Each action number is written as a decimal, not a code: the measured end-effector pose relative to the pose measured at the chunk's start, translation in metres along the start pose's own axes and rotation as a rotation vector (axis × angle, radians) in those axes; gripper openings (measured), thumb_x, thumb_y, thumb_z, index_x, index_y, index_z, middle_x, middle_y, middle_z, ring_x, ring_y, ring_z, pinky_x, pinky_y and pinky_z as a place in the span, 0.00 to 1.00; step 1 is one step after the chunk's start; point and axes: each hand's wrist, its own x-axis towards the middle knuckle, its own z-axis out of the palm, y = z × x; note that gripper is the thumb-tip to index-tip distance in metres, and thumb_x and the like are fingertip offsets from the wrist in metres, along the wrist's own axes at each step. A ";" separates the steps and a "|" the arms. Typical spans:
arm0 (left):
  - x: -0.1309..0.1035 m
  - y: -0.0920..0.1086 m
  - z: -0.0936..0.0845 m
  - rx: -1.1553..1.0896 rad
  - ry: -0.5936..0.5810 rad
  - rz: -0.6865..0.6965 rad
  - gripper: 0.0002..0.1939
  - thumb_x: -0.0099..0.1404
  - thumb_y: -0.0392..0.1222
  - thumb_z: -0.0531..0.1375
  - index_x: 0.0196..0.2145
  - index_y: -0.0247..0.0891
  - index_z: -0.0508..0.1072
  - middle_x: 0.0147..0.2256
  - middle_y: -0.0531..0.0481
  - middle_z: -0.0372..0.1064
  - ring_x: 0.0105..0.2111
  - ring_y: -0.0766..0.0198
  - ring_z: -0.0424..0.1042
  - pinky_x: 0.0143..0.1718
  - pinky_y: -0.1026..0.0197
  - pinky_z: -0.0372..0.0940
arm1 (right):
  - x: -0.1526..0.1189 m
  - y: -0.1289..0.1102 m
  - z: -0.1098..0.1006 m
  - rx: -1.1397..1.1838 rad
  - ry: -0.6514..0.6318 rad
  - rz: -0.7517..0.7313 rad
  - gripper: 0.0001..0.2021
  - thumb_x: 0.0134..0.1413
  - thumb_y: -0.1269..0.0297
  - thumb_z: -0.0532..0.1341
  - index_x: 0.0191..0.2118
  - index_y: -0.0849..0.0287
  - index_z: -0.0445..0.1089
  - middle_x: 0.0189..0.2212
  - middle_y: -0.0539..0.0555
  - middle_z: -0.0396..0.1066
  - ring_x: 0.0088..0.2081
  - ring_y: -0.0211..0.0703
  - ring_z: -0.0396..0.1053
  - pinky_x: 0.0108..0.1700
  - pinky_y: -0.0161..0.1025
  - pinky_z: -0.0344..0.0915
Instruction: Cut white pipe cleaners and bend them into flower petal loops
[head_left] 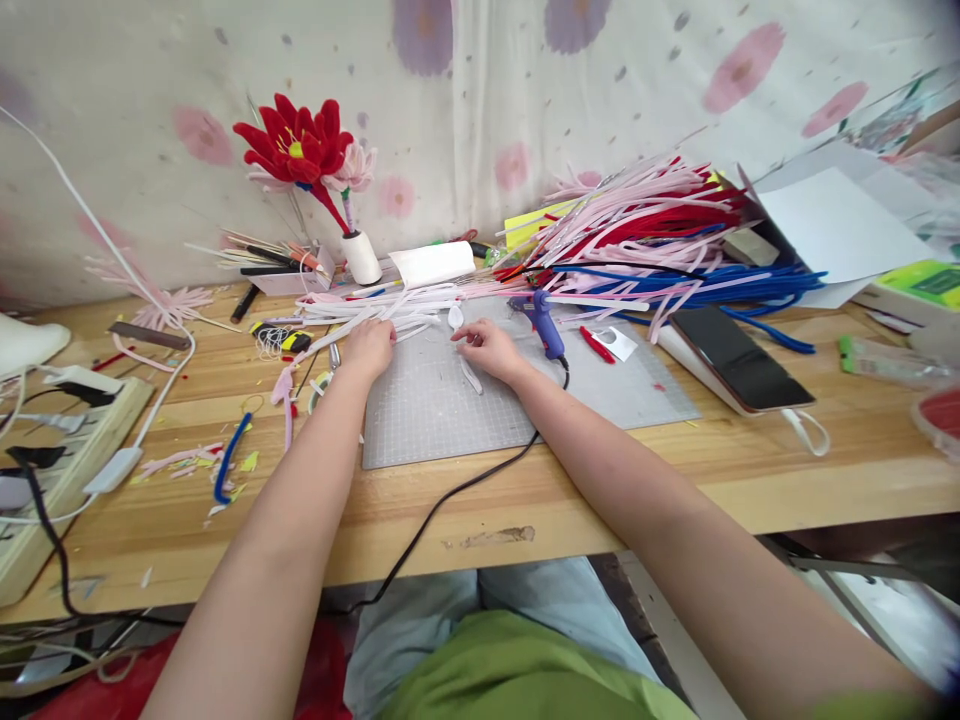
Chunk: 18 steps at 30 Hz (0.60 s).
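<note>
My left hand (369, 348) rests at the left edge of the grey cutting mat (442, 420), beside a bundle of white fuzzy stems (409, 318); its fingers are curled and what they hold, if anything, is hidden. Over the middle of the mat is my right hand (486, 350), fingers apart and partly bent, with nothing visible between them. Just beyond its fingertips lies a small white piece (455, 317). A white strip (471, 376) lies on the mat below that hand. To the right, a blue glue gun (544, 325) lies on the mat.
Behind the mat lie a paper roll (433, 264) and a heap of pink, red and blue stems (660, 230). A red flower (300, 145) stands in a white vase (361, 258). A phone (739, 355) sits at right, a power strip (82, 470) at left. A black cable (442, 500) crosses the front.
</note>
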 end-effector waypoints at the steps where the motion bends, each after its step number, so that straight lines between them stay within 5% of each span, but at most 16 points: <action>1: -0.001 0.001 -0.002 0.004 0.006 0.002 0.11 0.58 0.33 0.51 0.35 0.38 0.72 0.39 0.41 0.70 0.46 0.52 0.66 0.50 0.53 0.57 | 0.000 0.000 0.000 -0.002 0.007 0.002 0.10 0.43 0.71 0.58 0.34 0.60 0.74 0.30 0.51 0.62 0.28 0.36 0.60 0.39 0.38 0.60; 6: -0.008 0.007 -0.024 -0.160 -0.077 -0.070 0.14 0.60 0.35 0.48 0.41 0.38 0.70 0.34 0.46 0.71 0.37 0.56 0.69 0.40 0.57 0.61 | -0.004 -0.004 -0.001 -0.064 0.090 -0.077 0.12 0.48 0.69 0.56 0.40 0.58 0.71 0.34 0.53 0.64 0.28 0.36 0.60 0.38 0.37 0.61; 11: -0.014 0.029 -0.044 -0.307 -0.149 0.004 0.14 0.61 0.45 0.50 0.31 0.37 0.73 0.28 0.51 0.69 0.29 0.61 0.66 0.33 0.61 0.60 | -0.013 -0.017 -0.001 -0.301 0.123 -0.283 0.22 0.52 0.63 0.58 0.54 0.57 0.63 0.43 0.58 0.64 0.37 0.43 0.63 0.39 0.39 0.59; 18: -0.036 0.057 -0.026 -0.391 -0.237 0.041 0.14 0.62 0.43 0.49 0.30 0.38 0.72 0.31 0.48 0.71 0.33 0.59 0.69 0.36 0.61 0.59 | -0.017 -0.028 -0.003 -0.461 0.103 -0.361 0.13 0.56 0.58 0.54 0.41 0.60 0.68 0.36 0.58 0.67 0.38 0.46 0.63 0.37 0.39 0.54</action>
